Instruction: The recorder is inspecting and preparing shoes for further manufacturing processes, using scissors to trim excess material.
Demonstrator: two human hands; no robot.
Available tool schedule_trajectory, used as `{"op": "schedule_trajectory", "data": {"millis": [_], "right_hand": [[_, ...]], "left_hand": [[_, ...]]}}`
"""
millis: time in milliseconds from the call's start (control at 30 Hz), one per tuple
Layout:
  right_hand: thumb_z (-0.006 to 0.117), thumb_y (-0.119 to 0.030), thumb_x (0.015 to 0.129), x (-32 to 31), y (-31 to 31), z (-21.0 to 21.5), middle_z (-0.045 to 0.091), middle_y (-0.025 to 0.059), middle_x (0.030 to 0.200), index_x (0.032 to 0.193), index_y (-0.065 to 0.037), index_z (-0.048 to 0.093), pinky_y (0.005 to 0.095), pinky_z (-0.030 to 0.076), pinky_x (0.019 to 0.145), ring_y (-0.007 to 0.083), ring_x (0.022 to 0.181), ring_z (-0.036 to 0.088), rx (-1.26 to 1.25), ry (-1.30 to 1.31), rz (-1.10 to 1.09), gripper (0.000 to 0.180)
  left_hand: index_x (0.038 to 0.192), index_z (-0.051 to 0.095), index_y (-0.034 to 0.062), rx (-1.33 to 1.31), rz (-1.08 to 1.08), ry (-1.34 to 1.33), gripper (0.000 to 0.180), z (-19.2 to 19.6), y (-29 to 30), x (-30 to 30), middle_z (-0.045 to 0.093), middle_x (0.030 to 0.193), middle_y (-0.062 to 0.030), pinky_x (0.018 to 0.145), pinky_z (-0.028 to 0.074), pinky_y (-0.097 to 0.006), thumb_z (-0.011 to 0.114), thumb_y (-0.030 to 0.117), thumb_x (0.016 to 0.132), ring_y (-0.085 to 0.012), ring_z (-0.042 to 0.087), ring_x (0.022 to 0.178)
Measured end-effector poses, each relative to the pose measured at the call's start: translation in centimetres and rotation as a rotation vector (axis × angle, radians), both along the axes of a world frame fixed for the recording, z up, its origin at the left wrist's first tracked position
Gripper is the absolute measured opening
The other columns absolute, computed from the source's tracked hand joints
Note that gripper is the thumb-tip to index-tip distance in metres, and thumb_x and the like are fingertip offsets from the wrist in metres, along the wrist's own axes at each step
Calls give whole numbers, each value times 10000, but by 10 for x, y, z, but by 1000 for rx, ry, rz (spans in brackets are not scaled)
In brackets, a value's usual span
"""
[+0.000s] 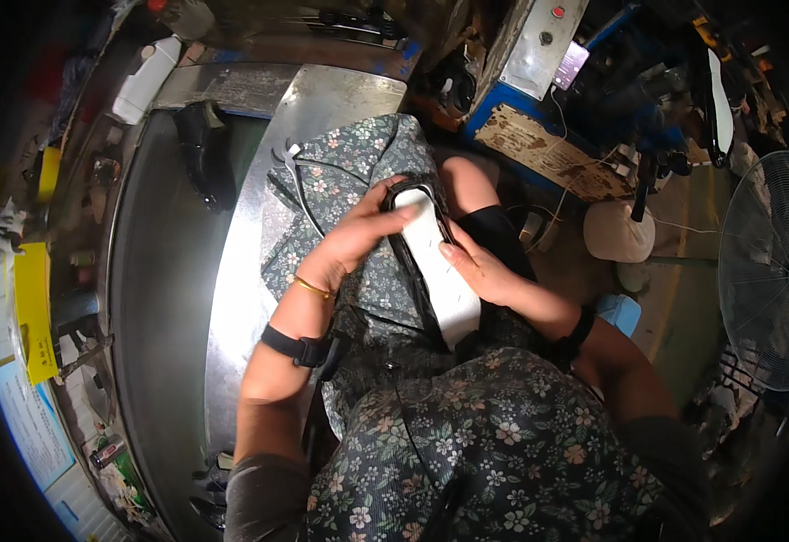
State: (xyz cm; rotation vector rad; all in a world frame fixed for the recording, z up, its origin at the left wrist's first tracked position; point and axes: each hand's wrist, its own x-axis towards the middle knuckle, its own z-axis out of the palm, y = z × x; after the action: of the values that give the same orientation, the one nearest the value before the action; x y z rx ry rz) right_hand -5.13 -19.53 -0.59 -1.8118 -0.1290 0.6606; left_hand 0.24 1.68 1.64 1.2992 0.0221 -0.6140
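Over on the left there's a black shoe (203,154) lying on the dark conveyor belt (155,298). Then the person's left hand (351,242), fingers curled onto the toe end of a black shoe upper (412,262) resting on their floral apron lap. The right hand (480,269) presses the white insole (438,271) into it, fingers flat. A fan (767,271) stands far right.
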Motion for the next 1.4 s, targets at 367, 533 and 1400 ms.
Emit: {"op": "schedule_trajectory", "data": {"millis": [367, 533, 1400], "right_hand": [[409, -310, 1006, 18, 64, 25, 608, 359, 834, 1409, 137, 177, 526, 486, 695, 500, 810, 614, -323, -249, 42, 645], [416, -309, 1005, 5, 81, 11, 622, 346, 873, 1410, 119, 205, 524, 487, 713, 489, 834, 620, -171, -320, -141, 626], [424, -336, 1037, 22, 95, 24, 569, 124, 1244, 1400, 58, 368, 298, 402, 992, 159, 1139, 515, 628, -222, -378, 539]], "left_hand": [[669, 639, 29, 1639, 124, -444, 464, 2, -5, -33, 662, 681, -194, 526, 518, -451, 393, 269, 980, -352, 646, 562], [915, 610, -35, 1524, 96, -457, 420, 24, -1, -40, 660, 712, -221, 628, 531, -465, 364, 294, 1002, -398, 653, 645], [1431, 238, -112, 110, 503, -88, 849, 42, 14, -128, 520, 1295, -173, 991, 439, -318, 760, 188, 832, -220, 517, 1188]]}}
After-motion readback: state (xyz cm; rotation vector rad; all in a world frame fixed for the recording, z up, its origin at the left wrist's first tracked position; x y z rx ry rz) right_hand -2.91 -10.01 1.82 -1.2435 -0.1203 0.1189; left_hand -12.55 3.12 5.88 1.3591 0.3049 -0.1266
